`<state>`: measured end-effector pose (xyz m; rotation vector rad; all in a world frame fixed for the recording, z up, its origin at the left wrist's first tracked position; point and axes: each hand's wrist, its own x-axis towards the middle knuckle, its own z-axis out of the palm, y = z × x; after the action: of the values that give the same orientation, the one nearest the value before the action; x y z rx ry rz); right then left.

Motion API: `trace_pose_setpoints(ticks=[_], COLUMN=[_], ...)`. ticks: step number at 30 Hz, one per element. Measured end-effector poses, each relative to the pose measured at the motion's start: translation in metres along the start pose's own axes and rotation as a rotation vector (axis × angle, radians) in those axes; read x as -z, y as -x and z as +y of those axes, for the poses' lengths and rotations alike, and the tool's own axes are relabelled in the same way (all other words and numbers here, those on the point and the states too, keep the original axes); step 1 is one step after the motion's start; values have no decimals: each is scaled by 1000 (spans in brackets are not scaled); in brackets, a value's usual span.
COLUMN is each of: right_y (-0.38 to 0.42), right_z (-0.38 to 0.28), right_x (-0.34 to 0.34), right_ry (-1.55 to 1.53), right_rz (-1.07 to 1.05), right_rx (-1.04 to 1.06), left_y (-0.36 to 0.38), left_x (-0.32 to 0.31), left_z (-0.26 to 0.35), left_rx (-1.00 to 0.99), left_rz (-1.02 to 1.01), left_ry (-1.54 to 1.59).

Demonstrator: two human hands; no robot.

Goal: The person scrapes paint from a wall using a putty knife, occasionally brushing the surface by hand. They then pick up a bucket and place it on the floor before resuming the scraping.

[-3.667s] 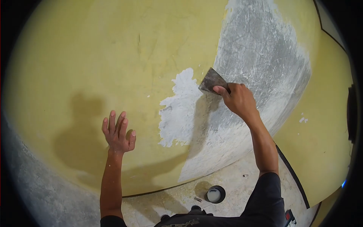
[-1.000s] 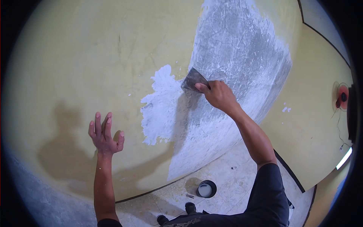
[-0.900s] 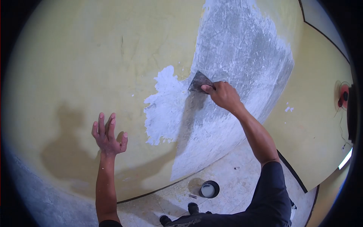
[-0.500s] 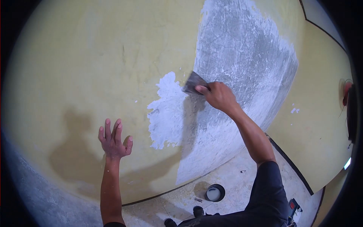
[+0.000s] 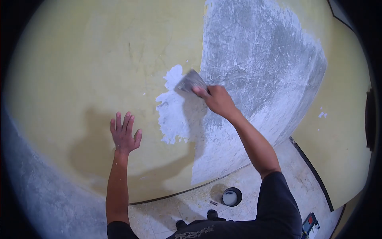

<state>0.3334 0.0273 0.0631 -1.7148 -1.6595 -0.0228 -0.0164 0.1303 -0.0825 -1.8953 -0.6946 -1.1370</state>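
Observation:
My right hand (image 5: 218, 100) is closed around a wide scraper (image 5: 191, 82), its blade against the wall at the upper part of a white bare patch (image 5: 172, 113). To the right of the blade spreads a large grey-and-white stripped area (image 5: 254, 51) of the wall. My left hand (image 5: 125, 133) lies with fingers spread on the yellow painted wall (image 5: 99, 51), left of the white patch, holding nothing. The scraper's handle is mostly hidden in my right hand.
A black bucket (image 5: 240, 196) with whitish contents stands on the debris-strewn floor (image 5: 159, 215) by my feet. Farther right on the floor lies a red-and-dark object (image 5: 308, 221). Another yellow wall (image 5: 342, 159) with a dark skirting strip rises at the right.
My right hand has moved the scraper left, onto the white patch. The camera view has shifted a little. My left hand stays spread on the wall.

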Motion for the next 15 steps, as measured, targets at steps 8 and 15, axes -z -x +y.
trace_pose_setpoints(ticks=[8, 15], right_y=[239, 339], right_z=[156, 196], right_x=[-106, -142], right_ry=[-662, -843], right_rz=[-454, -641], right_rx=[-709, -765], left_y=[-48, -144], left_x=[18, -12], left_z=[78, 110], left_rx=[189, 134], left_rz=[-237, -330], left_ry=[143, 96])
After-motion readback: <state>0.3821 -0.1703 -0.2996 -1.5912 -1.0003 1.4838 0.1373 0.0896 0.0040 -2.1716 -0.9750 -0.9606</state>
